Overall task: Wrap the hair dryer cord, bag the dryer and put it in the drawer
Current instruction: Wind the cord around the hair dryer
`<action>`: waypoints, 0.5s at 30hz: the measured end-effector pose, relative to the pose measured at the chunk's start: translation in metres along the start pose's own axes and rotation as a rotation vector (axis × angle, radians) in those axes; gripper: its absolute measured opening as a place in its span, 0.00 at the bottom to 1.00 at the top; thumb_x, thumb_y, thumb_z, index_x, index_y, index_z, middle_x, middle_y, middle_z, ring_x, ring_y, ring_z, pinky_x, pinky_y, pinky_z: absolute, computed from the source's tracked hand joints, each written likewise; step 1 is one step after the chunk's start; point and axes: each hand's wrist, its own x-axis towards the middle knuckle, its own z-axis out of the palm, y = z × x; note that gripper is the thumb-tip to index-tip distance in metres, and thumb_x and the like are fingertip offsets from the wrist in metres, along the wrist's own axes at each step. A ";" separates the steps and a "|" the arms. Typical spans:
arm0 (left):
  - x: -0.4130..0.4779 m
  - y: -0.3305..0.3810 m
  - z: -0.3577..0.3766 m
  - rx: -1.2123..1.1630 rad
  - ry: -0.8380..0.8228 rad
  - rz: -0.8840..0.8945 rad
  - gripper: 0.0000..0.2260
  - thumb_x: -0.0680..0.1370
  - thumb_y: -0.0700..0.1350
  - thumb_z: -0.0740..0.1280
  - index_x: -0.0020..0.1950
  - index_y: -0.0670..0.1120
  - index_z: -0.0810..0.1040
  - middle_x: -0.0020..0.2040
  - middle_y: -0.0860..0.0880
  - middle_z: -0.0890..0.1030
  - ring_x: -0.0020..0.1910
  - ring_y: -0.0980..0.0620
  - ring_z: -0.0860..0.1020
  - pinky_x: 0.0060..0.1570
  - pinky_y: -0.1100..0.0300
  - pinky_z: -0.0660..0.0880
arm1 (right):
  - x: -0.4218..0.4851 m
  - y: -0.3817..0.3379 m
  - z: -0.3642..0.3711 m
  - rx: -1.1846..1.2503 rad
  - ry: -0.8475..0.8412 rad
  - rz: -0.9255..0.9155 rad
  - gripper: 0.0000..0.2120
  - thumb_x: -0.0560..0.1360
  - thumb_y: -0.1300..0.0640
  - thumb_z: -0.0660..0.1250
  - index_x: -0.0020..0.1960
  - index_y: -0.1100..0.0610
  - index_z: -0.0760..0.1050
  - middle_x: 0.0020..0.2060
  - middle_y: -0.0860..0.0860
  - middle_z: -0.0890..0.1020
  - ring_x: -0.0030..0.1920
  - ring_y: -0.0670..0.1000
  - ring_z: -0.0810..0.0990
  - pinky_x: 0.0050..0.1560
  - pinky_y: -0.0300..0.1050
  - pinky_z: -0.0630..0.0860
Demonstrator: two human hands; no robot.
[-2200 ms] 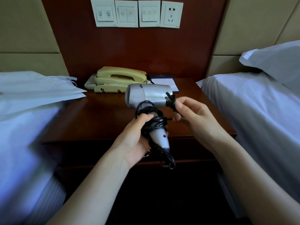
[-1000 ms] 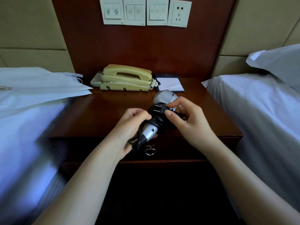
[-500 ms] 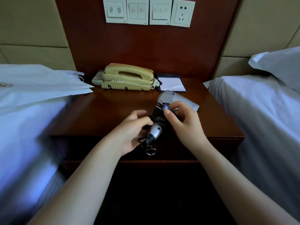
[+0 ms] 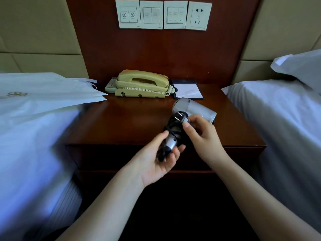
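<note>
A dark red wooden tabletop (image 4: 132, 122) stands between two beds with white sheets, the left bed (image 4: 31, 136) and the right bed (image 4: 281, 122), against a matching wood wall panel flanked by padded beige panels. On that panel, a row of white switch plates (image 4: 152, 14) ends at a wall socket (image 4: 198, 16). Along the tabletop's back edge sit a cream telephone (image 4: 142, 84) and, just beside it, a notepad in a dark folder (image 4: 187, 90). A white bag (image 4: 43, 94) lies on the left bed, its corner overhanging the tabletop's left edge. Near the front right corner, a silver hair dryer (image 4: 194, 108) is held low over the tabletop, its black cord (image 4: 174, 126) wound around the handle. The left hand (image 4: 159, 160) cups the handle's end, fingers curled loosely around it. The right hand (image 4: 201, 136) pinches the plug (image 4: 180, 118) between thumb and forefinger against the coil.
</note>
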 end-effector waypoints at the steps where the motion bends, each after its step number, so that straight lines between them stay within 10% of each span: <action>1: 0.002 -0.002 0.002 -0.001 -0.031 -0.019 0.12 0.77 0.48 0.64 0.45 0.39 0.74 0.31 0.44 0.75 0.18 0.58 0.71 0.16 0.71 0.68 | 0.000 -0.002 -0.003 0.024 -0.031 0.001 0.08 0.77 0.60 0.63 0.40 0.52 0.71 0.31 0.43 0.72 0.32 0.38 0.70 0.36 0.29 0.66; 8: 0.004 -0.005 0.014 0.265 -0.009 0.195 0.11 0.80 0.39 0.60 0.38 0.45 0.65 0.26 0.51 0.65 0.17 0.62 0.61 0.15 0.72 0.55 | -0.003 -0.008 -0.021 0.107 -0.160 -0.130 0.08 0.76 0.56 0.61 0.39 0.48 0.71 0.32 0.43 0.74 0.36 0.38 0.70 0.40 0.30 0.66; 15: 0.004 0.001 0.015 0.657 0.127 0.475 0.07 0.79 0.41 0.62 0.53 0.44 0.65 0.32 0.49 0.65 0.20 0.59 0.61 0.18 0.68 0.59 | -0.004 -0.003 -0.014 0.079 -0.113 -0.126 0.07 0.71 0.47 0.67 0.48 0.40 0.78 0.42 0.47 0.82 0.49 0.49 0.76 0.54 0.37 0.70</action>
